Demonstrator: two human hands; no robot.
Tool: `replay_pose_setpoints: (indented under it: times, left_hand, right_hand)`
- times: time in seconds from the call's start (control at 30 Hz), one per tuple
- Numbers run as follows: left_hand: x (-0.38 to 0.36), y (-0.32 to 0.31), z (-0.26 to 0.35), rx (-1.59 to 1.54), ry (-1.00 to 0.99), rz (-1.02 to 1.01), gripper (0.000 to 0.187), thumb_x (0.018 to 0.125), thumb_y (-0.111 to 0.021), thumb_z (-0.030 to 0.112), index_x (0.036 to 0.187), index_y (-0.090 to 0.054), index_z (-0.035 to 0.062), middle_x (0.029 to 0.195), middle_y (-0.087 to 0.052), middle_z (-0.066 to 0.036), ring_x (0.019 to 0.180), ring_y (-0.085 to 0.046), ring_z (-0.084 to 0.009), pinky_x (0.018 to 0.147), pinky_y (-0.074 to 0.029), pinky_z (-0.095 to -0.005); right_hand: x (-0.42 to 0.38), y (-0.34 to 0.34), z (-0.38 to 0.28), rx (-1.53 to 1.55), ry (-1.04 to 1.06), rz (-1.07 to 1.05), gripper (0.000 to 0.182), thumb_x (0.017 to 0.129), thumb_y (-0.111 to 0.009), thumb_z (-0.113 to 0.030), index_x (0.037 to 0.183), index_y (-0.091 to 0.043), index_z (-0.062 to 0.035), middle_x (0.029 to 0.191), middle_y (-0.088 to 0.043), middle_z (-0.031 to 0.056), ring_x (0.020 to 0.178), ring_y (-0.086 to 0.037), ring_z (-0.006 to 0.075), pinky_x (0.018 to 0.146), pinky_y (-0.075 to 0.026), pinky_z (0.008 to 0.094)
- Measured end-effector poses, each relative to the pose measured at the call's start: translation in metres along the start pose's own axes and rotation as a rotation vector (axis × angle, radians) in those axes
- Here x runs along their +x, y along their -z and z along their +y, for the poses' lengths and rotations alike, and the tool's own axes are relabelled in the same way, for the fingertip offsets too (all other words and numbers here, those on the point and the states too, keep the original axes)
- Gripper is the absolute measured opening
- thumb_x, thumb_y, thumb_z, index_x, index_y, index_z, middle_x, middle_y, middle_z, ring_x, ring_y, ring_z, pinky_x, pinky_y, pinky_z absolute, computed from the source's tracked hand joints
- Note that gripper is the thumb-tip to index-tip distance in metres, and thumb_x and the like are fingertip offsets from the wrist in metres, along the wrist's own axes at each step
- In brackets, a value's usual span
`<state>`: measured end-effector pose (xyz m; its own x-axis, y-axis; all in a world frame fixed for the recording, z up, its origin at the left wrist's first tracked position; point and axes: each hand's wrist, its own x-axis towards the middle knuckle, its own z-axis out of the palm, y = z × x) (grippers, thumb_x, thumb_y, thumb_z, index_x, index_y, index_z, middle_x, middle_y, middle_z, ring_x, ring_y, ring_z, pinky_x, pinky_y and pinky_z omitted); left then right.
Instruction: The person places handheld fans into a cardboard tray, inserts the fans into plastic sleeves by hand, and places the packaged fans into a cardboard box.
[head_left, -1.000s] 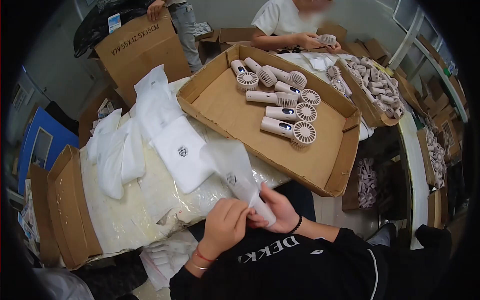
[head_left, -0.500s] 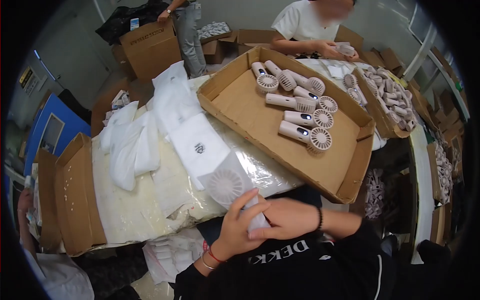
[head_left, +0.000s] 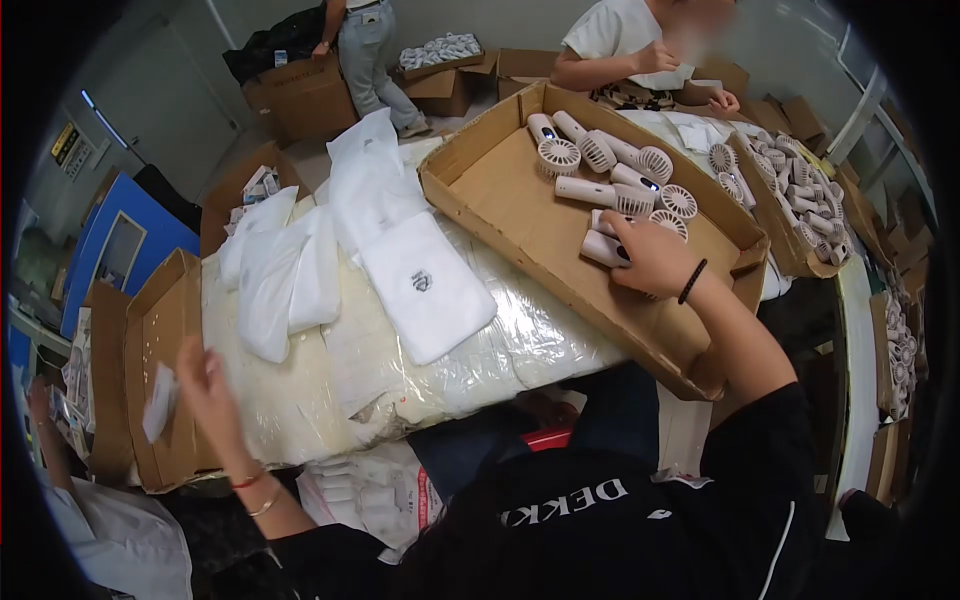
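My right hand (head_left: 658, 258) is in the big cardboard tray, its fingers closed over the handle of a pale handheld fan (head_left: 603, 249); the palm hides part of the fan. Several more handheld fans (head_left: 588, 190) lie beside it, some with small lit displays. On the far left, my left hand (head_left: 208, 395), blurred, has its fingers apart and holds nothing. Just left of it, a fan in a translucent sleeve (head_left: 158, 403) hangs at a tilt over the small cardboard box (head_left: 165, 335). White printed pouches (head_left: 425, 285) lie on the table between my hands.
The big tray (head_left: 480, 215) rests on the plastic-wrapped tabletop (head_left: 540, 340). A second box of fans (head_left: 800, 195) stands at the right. Across the table sits a person in a white top (head_left: 610, 45); another stands by a carton (head_left: 300, 100). At lower left is a co-worker's sleeve (head_left: 120, 540).
My hands have parted. The sleeved fan both held has gone left and is out of my left hand, over the small box. My right hand has reached into the big tray onto another fan.
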<state>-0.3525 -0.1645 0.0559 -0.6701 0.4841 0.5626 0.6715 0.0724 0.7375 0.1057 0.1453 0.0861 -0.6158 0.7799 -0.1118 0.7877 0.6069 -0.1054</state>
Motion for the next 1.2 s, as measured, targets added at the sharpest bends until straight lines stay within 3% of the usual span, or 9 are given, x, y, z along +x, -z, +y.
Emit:
replay_pose_setpoints:
  times: [0.17,0.23,0.3,0.43,0.57,0.77,0.9,0.97,1.2]
  left_hand:
    - [-0.057,-0.098,0.103,0.015,-0.236,-0.549,0.028,0.077,-0.064,0.006,0.105,-0.058,0.0058,0.116,-0.055,-0.011,0.107,-0.052,-0.0246,0.085,-0.042,-0.0334]
    - [-0.059,-0.12,0.11,0.006,-0.294,-0.642,0.025,0.076,-0.065,0.007,0.1,-0.059,0.0053,0.11,-0.056,-0.012,0.104,-0.053,-0.026,0.085,-0.042,-0.0334]
    - [-0.055,-0.137,0.114,-0.008,-0.349,-0.799,0.021,0.074,-0.068,0.011,0.092,-0.06,0.0044,0.097,-0.056,-0.011,0.095,-0.053,-0.027,0.082,-0.043,-0.0328]
    - [-0.051,-0.164,0.11,-0.046,-0.3,-0.896,0.021,0.073,-0.07,0.014,0.087,-0.058,0.0042,0.089,-0.054,-0.008,0.087,-0.053,-0.0243,0.078,-0.044,-0.0319]
    - [-0.047,-0.173,0.105,-0.021,-0.218,-0.991,0.018,0.074,-0.07,0.015,0.08,-0.056,0.0039,0.081,-0.054,-0.007,0.077,-0.052,-0.0219,0.069,-0.044,-0.0307]
    - [-0.05,-0.177,0.099,-0.06,-0.189,-0.925,0.015,0.077,-0.067,0.014,0.077,-0.056,0.0032,0.073,-0.053,-0.007,0.066,-0.051,-0.0202,0.061,-0.042,-0.0299]
    - [-0.053,-0.179,0.099,-0.081,-0.152,-0.857,0.012,0.079,-0.065,0.013,0.078,-0.058,0.0028,0.071,-0.053,-0.007,0.065,-0.051,-0.0202,0.06,-0.042,-0.03]
    - [-0.059,-0.174,0.107,-0.101,-0.186,-0.816,0.011,0.079,-0.065,0.012,0.079,-0.058,0.0027,0.072,-0.054,-0.008,0.065,-0.051,-0.0205,0.061,-0.042,-0.0302]
    - [-0.09,-0.149,0.152,-0.237,-0.202,-0.866,0.008,0.077,-0.066,0.007,0.081,-0.059,0.0029,0.074,-0.057,-0.008,0.066,-0.053,-0.0216,0.062,-0.043,-0.0302]
  right_hand:
    - [-0.003,0.015,-0.004,0.349,0.135,0.102,0.065,0.066,-0.073,-0.02,0.122,-0.04,-0.0104,0.088,-0.056,0.0139,0.084,-0.059,0.0285,0.077,-0.047,0.0352]
    - [-0.024,0.036,-0.027,0.678,0.238,0.579,0.071,0.063,-0.077,-0.014,0.123,-0.038,-0.0106,0.087,-0.055,0.0105,0.082,-0.058,0.0209,0.073,-0.047,0.0309]
    - [-0.053,0.045,-0.045,0.94,0.283,0.736,0.079,0.06,-0.082,-0.01,0.124,-0.036,-0.0111,0.088,-0.055,0.0084,0.08,-0.057,0.0155,0.068,-0.047,0.0273]
    - [-0.094,0.011,-0.067,0.862,0.648,0.856,0.089,0.056,-0.088,-0.012,0.121,-0.029,-0.0096,0.089,-0.056,0.0135,0.075,-0.063,0.0234,0.063,-0.054,0.0333]
    - [-0.101,-0.055,-0.091,0.88,0.584,0.888,0.069,0.06,-0.086,-0.01,0.11,-0.038,-0.0079,0.091,-0.06,0.0194,0.076,-0.064,0.0263,0.061,-0.053,0.0325]
    - [-0.12,-0.089,-0.092,0.656,0.232,0.341,0.045,0.077,-0.073,-0.023,0.107,-0.047,-0.0031,0.094,-0.061,0.018,0.072,-0.061,0.0322,0.062,-0.05,0.0332]
    - [-0.117,-0.108,-0.089,1.109,0.184,-0.055,0.042,0.084,-0.066,-0.021,0.114,-0.043,-0.0031,0.095,-0.06,0.0151,0.072,-0.061,0.0219,0.063,-0.049,0.0311]
    - [-0.11,-0.112,-0.092,1.746,0.181,-0.446,0.037,0.088,-0.06,-0.018,0.117,-0.039,-0.0048,0.1,-0.058,0.0128,0.076,-0.06,0.0161,0.065,-0.048,0.0285]
    - [-0.086,-0.1,-0.107,2.099,0.465,-0.923,0.07,0.088,-0.059,-0.02,0.141,-0.014,-0.0089,0.099,-0.056,0.0177,0.063,-0.054,0.0133,0.057,-0.045,0.0227]
